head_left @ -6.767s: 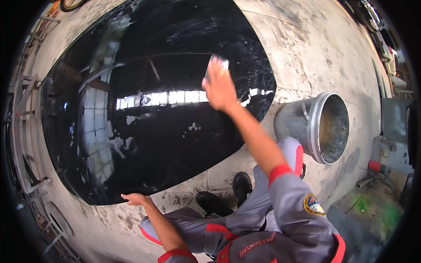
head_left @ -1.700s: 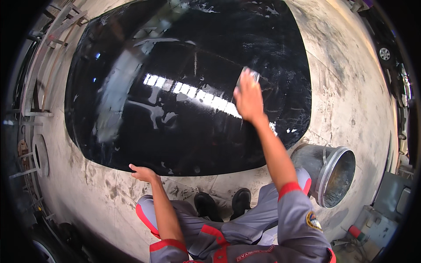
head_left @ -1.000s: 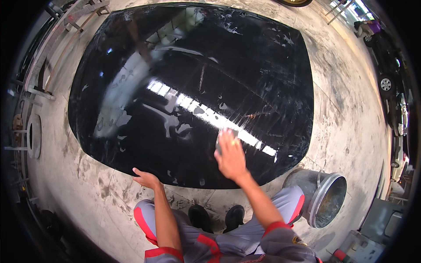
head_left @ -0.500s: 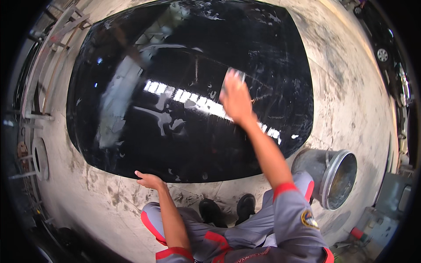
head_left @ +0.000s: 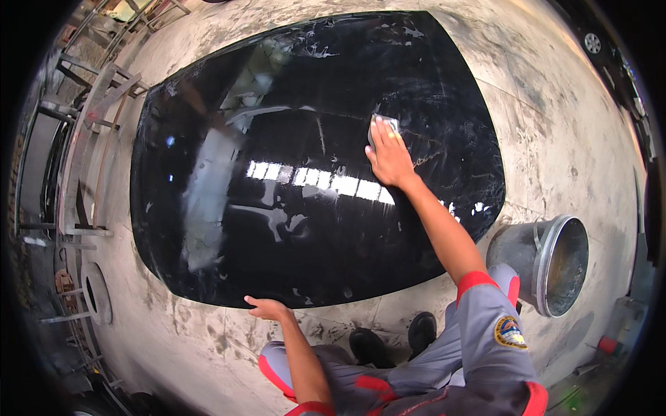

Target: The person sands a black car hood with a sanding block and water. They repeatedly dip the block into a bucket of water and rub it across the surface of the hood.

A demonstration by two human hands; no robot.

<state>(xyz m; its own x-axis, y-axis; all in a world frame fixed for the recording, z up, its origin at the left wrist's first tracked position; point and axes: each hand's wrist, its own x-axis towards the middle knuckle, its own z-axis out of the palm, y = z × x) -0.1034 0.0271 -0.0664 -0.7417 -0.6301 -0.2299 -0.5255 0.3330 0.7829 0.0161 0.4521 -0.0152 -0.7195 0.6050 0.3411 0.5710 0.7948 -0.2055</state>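
Observation:
A glossy black car hood (head_left: 333, 256) lies before me, wet in patches and streaked with smears. My right hand (head_left: 391, 156) is stretched forward over its right half, palm down. Beneath its fingers a small grey sheet, which looks like sandpaper (head_left: 375, 119), is pressed against the surface; most of it is covered by the hand. At the hood's near edge is my left hand (head_left: 269, 308), its thumb along the rim and its other fingers curled and partly hidden there.
To the right of my knee, a dark metal bucket (head_left: 517, 253) lies tipped on its side on the stained concrete floor (head_left: 201, 347). Metal stands (head_left: 94, 139) line the left, with a ring-shaped grey object (head_left: 97, 293) near them. A dark car (head_left: 610, 62) stands at the far right.
My view has shifted, so the hood and bucket appear farther right and mostly lower. The right hand has slid the sandpaper slightly away from me; the left stays at the rim.

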